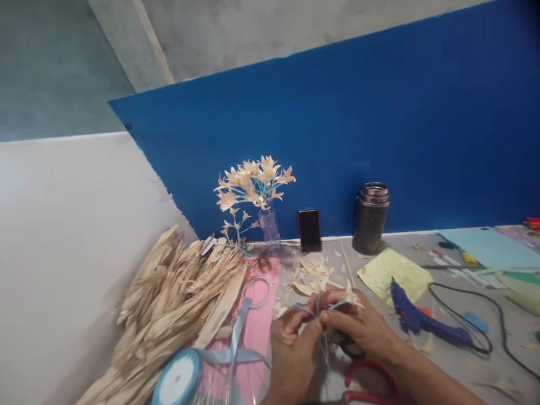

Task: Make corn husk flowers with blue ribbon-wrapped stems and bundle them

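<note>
Between my two hands is a small stem of corn-husk flowers (pixel 351 296) with thin light-blue wrapped stalks spreading from one point. My left hand (pixel 295 343) pinches the stalks from the left, thumb and fingertips closed. From the other side my right hand (pixel 358 320) pinches the same joint, its fingertips meeting the left ones. Pale petals stick out above and beside the fingers. Below the right wrist lie red-handled scissors (pixel 371 368), partly covered by my arm. A heap of husk scraps (pixel 310 273) lies just beyond my fingers.
Dried corn husks (pixel 169 315) pile up on the left, beside a light-blue ribbon roll (pixel 177 377) and pink paper (pixel 265 326). Finished flowers (pixel 253 180) fill a clear vase (pixel 270 228). Behind stand a phone (pixel 309 230) and dark flask (pixel 371 219). A corded blue glue gun (pixel 426 323) lies right.
</note>
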The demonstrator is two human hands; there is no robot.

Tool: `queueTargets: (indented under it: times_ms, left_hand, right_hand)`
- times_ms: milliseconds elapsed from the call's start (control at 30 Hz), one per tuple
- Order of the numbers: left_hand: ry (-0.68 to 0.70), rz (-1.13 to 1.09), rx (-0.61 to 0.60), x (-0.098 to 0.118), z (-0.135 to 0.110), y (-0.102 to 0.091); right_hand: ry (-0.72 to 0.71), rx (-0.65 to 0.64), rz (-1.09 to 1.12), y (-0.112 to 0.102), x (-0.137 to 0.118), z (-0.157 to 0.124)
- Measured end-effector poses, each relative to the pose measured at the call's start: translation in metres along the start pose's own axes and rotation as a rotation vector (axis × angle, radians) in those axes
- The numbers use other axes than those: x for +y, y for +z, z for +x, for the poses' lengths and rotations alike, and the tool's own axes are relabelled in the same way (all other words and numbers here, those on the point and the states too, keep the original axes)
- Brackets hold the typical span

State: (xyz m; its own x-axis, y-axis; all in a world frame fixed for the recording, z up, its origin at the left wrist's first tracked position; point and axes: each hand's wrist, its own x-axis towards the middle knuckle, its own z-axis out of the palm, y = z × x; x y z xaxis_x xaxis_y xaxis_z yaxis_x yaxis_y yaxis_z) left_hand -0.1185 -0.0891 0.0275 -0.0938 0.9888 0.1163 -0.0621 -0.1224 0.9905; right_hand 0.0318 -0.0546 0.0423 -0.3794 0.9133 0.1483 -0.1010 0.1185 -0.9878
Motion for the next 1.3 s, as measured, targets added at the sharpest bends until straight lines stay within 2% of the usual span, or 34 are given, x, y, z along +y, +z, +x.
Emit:
queueTargets:
  times_ms: [267, 367, 533, 633, 767, 933, 1067, 1167, 1233, 1300]
  left_hand:
    - [-0.187, -0.173, -0.009, 0.001, 0.005, 0.008]
    - [-0.168, -0.171, -0.001, 0.002, 0.007, 0.007]
    - [-0.129, -0.161, 0.135, 0.008, 0.015, -0.001]
    - [-0.130, -0.140, 0.125, 0.014, 0.020, -0.004]
    - [-0.128, -0.081, 0.111, 0.012, 0.023, -0.003]
    - [-0.147, -0.122, 0.144, -0.005, 0.023, -0.003]
    - [-0.224, -0.207, 0.129, -0.007, 0.024, -0.006]
    - [-0.268, -0.309, 0.072, -0.004, 0.025, -0.010]
    - [-0.266, -0.299, 0.070, -0.004, 0.025, -0.011]
    - [-0.240, -0.235, 0.098, -0.006, 0.024, -0.011]
  right_hand:
    - [0.128, 0.016, 0.166, 0.007, 0.007, 0.003]
    - [0.104, 0.017, 0.173, 0.007, 0.011, 0.006]
    - [-0.016, 0.064, 0.032, 0.006, 0.023, 0.009]
    - [0.051, 0.035, -0.010, 0.009, 0.024, 0.008]
    - [0.184, 0.102, 0.032, 0.011, 0.018, 0.006]
    - [0.169, 0.079, 0.046, 0.011, 0.021, 0.008]
    - [0.222, 0.000, 0.036, 0.014, 0.025, 0.007]
    - [0.132, 0.027, -0.036, 0.017, 0.026, 0.006]
    - [0.076, 0.062, -0.084, 0.021, 0.027, 0.005]
    - [0.090, 0.059, -0.097, 0.026, 0.030, 0.004]
